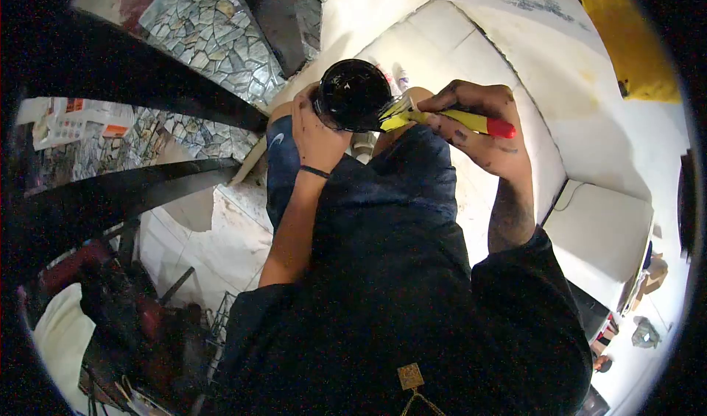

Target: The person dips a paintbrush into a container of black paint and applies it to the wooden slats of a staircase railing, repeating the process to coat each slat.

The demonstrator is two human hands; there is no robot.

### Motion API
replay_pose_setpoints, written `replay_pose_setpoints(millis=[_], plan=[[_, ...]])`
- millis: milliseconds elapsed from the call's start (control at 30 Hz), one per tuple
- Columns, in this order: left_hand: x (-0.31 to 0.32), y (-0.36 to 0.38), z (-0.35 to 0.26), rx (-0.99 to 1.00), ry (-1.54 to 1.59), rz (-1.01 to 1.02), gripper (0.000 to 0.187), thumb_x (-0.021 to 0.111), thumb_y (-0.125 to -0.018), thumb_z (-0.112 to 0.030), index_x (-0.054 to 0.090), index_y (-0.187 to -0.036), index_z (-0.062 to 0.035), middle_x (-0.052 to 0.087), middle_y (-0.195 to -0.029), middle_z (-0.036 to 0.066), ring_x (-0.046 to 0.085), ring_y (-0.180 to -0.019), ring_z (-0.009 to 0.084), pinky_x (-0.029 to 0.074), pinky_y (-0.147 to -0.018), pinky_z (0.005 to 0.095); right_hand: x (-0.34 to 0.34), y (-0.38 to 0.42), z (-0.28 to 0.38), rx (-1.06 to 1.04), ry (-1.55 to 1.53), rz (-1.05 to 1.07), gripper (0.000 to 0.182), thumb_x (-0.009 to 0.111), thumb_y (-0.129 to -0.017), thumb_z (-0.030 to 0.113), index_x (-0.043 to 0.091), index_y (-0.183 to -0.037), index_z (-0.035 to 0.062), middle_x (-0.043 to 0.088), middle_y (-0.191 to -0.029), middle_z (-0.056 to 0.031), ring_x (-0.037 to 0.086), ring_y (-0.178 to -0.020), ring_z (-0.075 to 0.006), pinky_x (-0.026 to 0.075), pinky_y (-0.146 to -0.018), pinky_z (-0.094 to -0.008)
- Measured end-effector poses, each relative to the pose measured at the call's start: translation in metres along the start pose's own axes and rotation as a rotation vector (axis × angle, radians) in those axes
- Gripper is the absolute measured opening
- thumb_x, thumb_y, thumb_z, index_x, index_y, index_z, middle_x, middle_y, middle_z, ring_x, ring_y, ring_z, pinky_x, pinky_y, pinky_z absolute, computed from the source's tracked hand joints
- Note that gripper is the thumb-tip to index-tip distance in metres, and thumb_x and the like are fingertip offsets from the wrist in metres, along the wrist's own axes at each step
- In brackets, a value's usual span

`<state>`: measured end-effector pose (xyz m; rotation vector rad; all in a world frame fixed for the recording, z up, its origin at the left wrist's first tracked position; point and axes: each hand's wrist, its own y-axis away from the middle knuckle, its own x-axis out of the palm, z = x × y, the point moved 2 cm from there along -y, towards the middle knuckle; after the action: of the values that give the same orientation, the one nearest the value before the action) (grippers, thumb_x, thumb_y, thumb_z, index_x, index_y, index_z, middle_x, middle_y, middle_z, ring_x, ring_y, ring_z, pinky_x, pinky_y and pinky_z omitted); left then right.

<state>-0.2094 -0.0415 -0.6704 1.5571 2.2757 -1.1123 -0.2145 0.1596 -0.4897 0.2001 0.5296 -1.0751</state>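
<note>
My left hand (321, 134) is wrapped round the side of a round can of black paint (355, 92), held above my lap with its open top facing me. In my right hand (475, 121) is a paintbrush (462, 121) with a yellow handle and a red end. Its paint-blackened bristles overlap the can's right rim. Dark smears mark the fingers and back of my right hand. A dark band circles my left wrist.
Long black beams (147, 77) cross at the left, in front of a stone-patterned surface (210, 29). To the right stands a white box-like appliance (600, 228) by the wall. Yellow cloth (633, 33) hangs at the upper right. Dark cluttered items (140, 320) lie at the lower left.
</note>
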Motion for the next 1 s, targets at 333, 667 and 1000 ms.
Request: replay_pose_setpoints(millis=[333, 667, 1000], plan=[[-0.002, -0.001, 0.009, -0.103, 0.061, 0.088, 0.066, 0.081, -0.061, -0.021, 0.048, -0.115, -0.0012, 0.053, -0.11, 0.017, 0.053, -0.104, 0.037, 0.044, -0.091, 0.0422, -0.024, 0.0, 0.001, 0.011, 0.071, 0.07, 0.016, 0.073, -0.077, 0.012, 0.069, -0.088, 0.0009, 0.069, -0.079, -0.0101, 0.068, -0.072, -0.0203, 0.051, -0.067, -0.029], [0.008, 0.001, 0.016, -0.104, 0.028, 0.077, 0.067, 0.08, -0.061, -0.02, 0.048, -0.116, 0.0018, 0.052, -0.113, 0.021, 0.051, -0.108, 0.0393, 0.043, -0.094, 0.044, -0.033, -0.009, 0.016, -0.092, 0.094, -0.019, 0.015, 0.078, -0.072, 0.008, 0.07, -0.083, 0.002, 0.068, -0.078, -0.0106, 0.067, -0.068, -0.0203, 0.05, -0.062, -0.0279], [-0.001, -0.005, 0.003, 0.007, -0.007, 0.022, 0.062, 0.074, -0.06, -0.011, 0.049, -0.116, -0.0005, 0.052, -0.111, 0.018, 0.052, -0.106, 0.038, 0.044, -0.093, 0.042, -0.021, -0.018, 0.021, -0.235, 0.182, 0.118, 0.028, 0.072, -0.062, 0.002, 0.068, -0.089, -0.0046, 0.069, -0.088, -0.0174, 0.065, -0.078, -0.0258, 0.051, -0.068, -0.0316]])
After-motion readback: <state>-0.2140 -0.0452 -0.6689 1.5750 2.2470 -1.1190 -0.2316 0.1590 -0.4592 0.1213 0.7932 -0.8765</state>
